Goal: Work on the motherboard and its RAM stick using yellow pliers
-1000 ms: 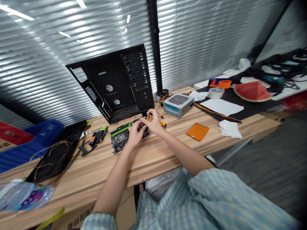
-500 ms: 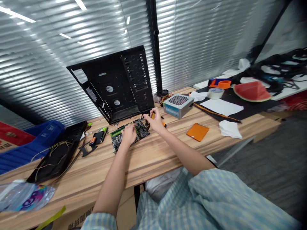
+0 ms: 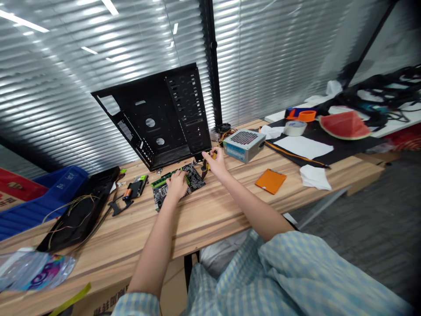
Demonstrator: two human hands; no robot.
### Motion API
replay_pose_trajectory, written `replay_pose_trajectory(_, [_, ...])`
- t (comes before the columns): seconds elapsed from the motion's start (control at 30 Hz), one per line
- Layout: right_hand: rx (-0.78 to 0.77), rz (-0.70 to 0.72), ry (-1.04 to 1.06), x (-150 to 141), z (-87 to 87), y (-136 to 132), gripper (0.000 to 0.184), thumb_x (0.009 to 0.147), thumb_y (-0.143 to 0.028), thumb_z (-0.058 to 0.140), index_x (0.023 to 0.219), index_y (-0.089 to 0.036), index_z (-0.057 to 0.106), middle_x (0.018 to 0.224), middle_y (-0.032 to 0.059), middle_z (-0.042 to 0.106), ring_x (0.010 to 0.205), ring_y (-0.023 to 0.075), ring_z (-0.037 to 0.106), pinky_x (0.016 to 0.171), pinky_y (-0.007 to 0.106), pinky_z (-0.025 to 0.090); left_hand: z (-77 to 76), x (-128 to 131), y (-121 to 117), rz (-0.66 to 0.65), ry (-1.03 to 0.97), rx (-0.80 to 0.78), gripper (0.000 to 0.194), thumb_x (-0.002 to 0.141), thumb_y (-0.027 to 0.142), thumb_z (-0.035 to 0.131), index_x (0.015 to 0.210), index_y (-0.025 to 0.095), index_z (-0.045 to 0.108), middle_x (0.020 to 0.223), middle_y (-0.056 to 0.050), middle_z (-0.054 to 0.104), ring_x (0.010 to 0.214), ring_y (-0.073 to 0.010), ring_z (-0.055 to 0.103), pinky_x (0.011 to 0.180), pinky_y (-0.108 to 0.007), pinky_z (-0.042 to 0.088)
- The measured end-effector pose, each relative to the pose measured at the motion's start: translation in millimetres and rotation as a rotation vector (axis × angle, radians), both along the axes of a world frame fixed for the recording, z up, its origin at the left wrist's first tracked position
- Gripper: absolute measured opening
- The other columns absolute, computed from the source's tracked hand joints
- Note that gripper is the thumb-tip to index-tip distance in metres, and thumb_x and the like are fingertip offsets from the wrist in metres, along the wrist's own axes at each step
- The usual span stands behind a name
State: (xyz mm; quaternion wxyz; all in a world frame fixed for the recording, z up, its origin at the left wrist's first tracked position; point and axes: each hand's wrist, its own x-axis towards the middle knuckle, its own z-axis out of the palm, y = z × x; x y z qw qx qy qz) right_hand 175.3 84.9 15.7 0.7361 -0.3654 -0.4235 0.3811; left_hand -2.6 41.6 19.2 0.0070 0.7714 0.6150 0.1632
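A motherboard [image 3: 194, 179] lies flat on the wooden table, with a green memory stick [image 3: 160, 181] along its far left side. My left hand [image 3: 177, 183] rests on the board, its fingers bent down onto it; the fingertips are partly hidden. Beyond the board's right end, my right hand [image 3: 216, 162] pinches a small yellow-and-black thing [image 3: 214, 155], whose kind I cannot make out. A dark piece [image 3: 204, 170] shows below those fingers, beside the board; whether it belongs to the held thing is unclear.
Behind the board a black computer case [image 3: 158, 118] leans on the blinds. A power supply [image 3: 244, 145] stands right, near an orange square plate [image 3: 271, 181]. Left lie a black drive-like part [image 3: 138, 186], a long black panel [image 3: 82, 215] with wires and a blue bin [image 3: 62, 188].
My right hand has shifted slightly right with the yellow-and-black thing, showing more of the dark piece below. The left hand stays on the motherboard.
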Motion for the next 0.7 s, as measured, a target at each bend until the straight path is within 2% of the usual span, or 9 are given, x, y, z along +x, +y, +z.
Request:
replay_pose_trajectory(0.17, [0.007,-0.017,0.001,3.4,-2.8,3.7,0.042,0.066,-0.044,0.071,0.084,-0.024,0.038,0.078,-0.0056,0.039,0.069,0.0105,0.04,0.069,0.025,0.037,-0.3,0.0,0.2,-0.003,-0.005,-0.008,0.036,0.086,0.013,0.037,0.108,0.023,0.064,0.122,-0.012,0.062,0.116,-0.0309,0.052,0.091,-0.048,0.038])
replay_pose_trajectory(0.47, [-0.047,-0.019,0.105,7.2,-2.6,10.1,0.047,0.06,-0.046,0.073,0.082,-0.024,0.037,0.074,-0.0066,0.04,0.066,0.0097,0.04,0.066,0.024,0.037,1.0,-0.1,0.1,0.001,-0.024,-0.033,0.036,0.086,0.013,0.036,0.107,0.022,0.064,0.124,-0.012,0.061,0.117,-0.0309,0.052,0.09,-0.049,0.038])
replay_pose_trajectory(0.7, [-0.034,-0.01,0.062,5.5,-4.2,8.7,0.047,0.062,-0.048,0.072,0.085,-0.024,0.038,0.076,-0.006,0.039,0.066,0.0101,0.04,0.067,0.025,0.037,-1.7,-1.9,1.8,0.001,-0.037,-0.03,0.035,0.086,0.014,0.037,0.106,0.023,0.064,0.124,-0.011,0.061,0.117,-0.0305,0.052,0.09,-0.05,0.038])
